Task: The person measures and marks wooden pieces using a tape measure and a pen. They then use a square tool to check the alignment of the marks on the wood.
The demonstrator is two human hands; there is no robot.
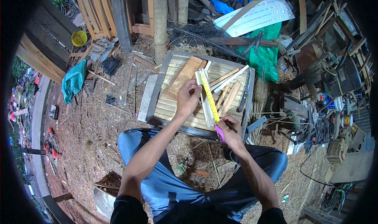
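A yellow measuring tape (209,96) lies stretched along a pale wooden strip (204,102) on a slatted table (173,72). My left hand (188,99) is closed at the upper part of the strip, its fingers beside the tape's far end; what they pinch is too small to tell. My right hand (231,132) grips a dark pen-like tool (229,125) at the near end, next to the tape's pink case (219,133). Around them on the slats are a brown board (186,77), thin wood pieces (229,98) and a knife (243,99).
Green plastic (267,54) and a white perforated sheet (260,17) lie beyond the table. Scrap and tools crowd the right side. A teal cloth (73,81) and a yellow bowl (79,38) are at the left. Wood shavings cover the ground.
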